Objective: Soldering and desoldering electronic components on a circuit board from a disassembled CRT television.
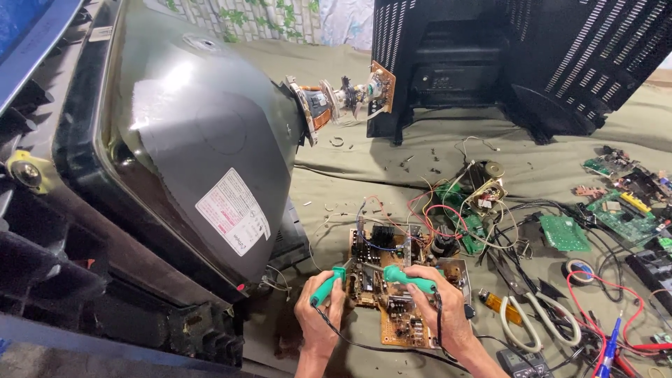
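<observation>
My left hand (318,313) grips a green-handled probe (327,285) with a black lead trailing from it. My right hand (437,308) grips a second green-handled probe (409,278). Both probe tips rest on a brown circuit board (399,315) covered with components, lying on the olive cloth in front of me. Red, blue and white wires (427,210) run from the board's far edge. A large picture tube (196,140) with a white label lies on its side to the left, its neck (336,98) pointing right.
A black television rear shell (518,63) stands at the back right. Green circuit boards (616,210), a tape roll (579,269), white-handled cutters (535,318), a meter (523,362) and red leads (609,308) lie to the right. The television's front frame (42,210) fills the left.
</observation>
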